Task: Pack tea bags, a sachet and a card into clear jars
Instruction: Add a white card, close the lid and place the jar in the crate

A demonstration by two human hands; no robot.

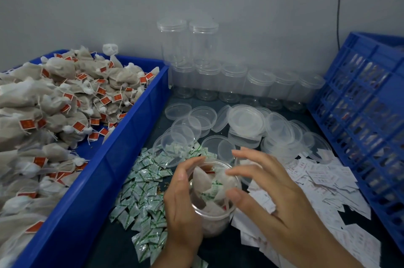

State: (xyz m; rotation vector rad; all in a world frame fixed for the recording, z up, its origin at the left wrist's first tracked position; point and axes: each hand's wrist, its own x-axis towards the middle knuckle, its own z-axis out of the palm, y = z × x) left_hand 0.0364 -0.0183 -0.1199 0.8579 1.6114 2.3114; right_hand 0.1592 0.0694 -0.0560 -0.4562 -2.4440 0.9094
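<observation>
Clear jar [215, 222], lid off, stands at the front of the dark tabletop [218, 252], between a litter of green-and-white sachets [144, 191] on its left and white printed cards [323, 180] on its right. The left hand [181, 204] has its grip curled round the jar's left side. The right hand [273, 197] hovers over the mouth with its grip slack, fingers spread and holding nothing. Inside the jar lie several packed tea bags [201, 177] and one green-printed sachet [213, 191].

A plain grey wall [87, 5] backs the scene, with a thin black cable [339, 5] running down it at the right. A blue plastic bin [98, 180] fills the left side, heaped with drawstring tea bags [54, 104]. Each carries a small red tag whose print is too small to read. A blue lattice crate [360, 114] stands at the right edge. Against the wall is a row of empty lidded jars [236, 84], with two more [188, 42] stacked on its left end. In front of them, loose clear lids [247, 119] lie overlapping. The writing on the cards and sachets is too blurred to read.
</observation>
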